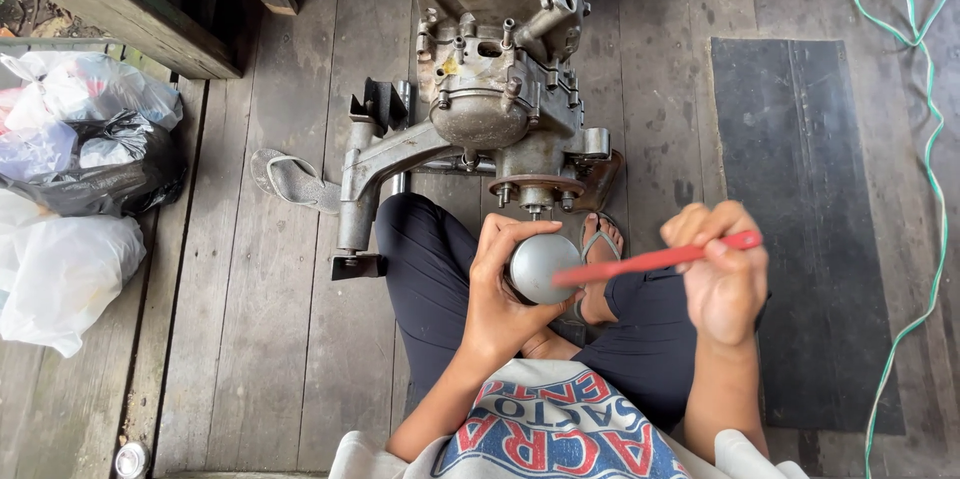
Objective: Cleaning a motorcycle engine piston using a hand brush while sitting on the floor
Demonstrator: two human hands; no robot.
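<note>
My left hand (500,284) is wrapped around a round grey metal part (540,264), held over my lap. My right hand (722,274) grips a thin red tool (660,259) by its handle, and the tool's far end rests against the face of the grey part. Just beyond my knees a large grey engine block (495,69) with bolts and a bracket arm stands on the wooden floor. I sit cross-legged in dark trousers, with a foot in a sandal (600,244) under the engine's edge.
Plastic bags, white and black (80,169), are piled at the left. A loose sandal (290,181) lies left of the engine. A dark rubber mat (810,219) covers the floor on the right, with a green cord (925,169) beyond it. A small can (131,459) sits at the bottom left.
</note>
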